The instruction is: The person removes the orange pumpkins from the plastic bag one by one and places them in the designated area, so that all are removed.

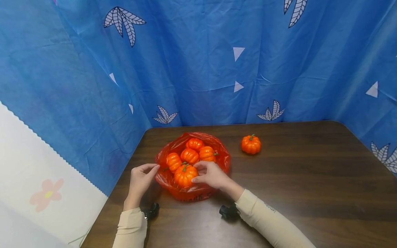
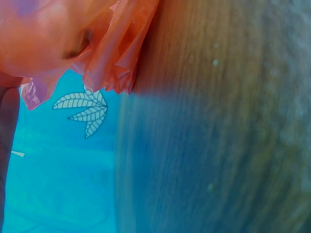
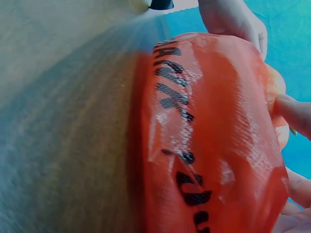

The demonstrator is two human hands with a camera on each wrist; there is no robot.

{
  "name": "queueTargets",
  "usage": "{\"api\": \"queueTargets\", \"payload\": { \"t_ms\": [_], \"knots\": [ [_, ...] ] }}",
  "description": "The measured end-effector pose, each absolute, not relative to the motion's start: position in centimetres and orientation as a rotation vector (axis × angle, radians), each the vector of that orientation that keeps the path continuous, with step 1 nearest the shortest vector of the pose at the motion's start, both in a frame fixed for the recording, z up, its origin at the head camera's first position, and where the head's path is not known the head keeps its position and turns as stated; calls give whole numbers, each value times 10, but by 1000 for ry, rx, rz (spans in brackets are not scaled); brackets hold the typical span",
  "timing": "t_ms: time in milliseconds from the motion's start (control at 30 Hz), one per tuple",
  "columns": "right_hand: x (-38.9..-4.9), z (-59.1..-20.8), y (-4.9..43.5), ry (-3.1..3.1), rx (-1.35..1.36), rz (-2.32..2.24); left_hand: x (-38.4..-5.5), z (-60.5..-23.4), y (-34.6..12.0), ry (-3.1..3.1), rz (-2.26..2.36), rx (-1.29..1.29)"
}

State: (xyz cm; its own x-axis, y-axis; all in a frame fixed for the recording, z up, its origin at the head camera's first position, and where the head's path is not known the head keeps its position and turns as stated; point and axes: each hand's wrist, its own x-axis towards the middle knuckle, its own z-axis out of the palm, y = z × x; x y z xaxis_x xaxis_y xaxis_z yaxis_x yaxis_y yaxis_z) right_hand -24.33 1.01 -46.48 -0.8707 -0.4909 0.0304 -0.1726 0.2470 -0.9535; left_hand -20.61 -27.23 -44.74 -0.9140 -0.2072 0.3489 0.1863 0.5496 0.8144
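Observation:
A red plastic bag (image 1: 193, 194) with black lettering stands wide-mouthed on the table, several small orange pumpkins inside it. At the bag's left rim my left hand (image 1: 141, 181) pinches the plastic between thumb and fingers. My right hand (image 1: 212, 175) reaches over the near right rim and holds the front pumpkin (image 1: 185, 176), thumb at its side, fingers behind it. In the right wrist view the bag's lettered side (image 3: 209, 131) fills the middle, and the right thumb (image 3: 294, 114) touches the pumpkin above the rim. The left wrist view shows the bag's gathered edge (image 2: 114, 58).
One more orange pumpkin (image 1: 251, 144) with a green stem sits on the dark wooden table (image 1: 297, 193), right of the bag. A blue curtain (image 1: 204, 62) with leaf prints hangs behind the table. White cloth (image 1: 37, 165) with a flower lies at the left.

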Motion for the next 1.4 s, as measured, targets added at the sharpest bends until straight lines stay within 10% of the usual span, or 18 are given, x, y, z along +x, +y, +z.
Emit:
{"api": "queueTargets", "payload": {
  "t_ms": [1400],
  "knots": [
    [-249,-418,46,2186,-587,-1885,-209,-454,-278,-2384,-1277,-18]
  ]
}}
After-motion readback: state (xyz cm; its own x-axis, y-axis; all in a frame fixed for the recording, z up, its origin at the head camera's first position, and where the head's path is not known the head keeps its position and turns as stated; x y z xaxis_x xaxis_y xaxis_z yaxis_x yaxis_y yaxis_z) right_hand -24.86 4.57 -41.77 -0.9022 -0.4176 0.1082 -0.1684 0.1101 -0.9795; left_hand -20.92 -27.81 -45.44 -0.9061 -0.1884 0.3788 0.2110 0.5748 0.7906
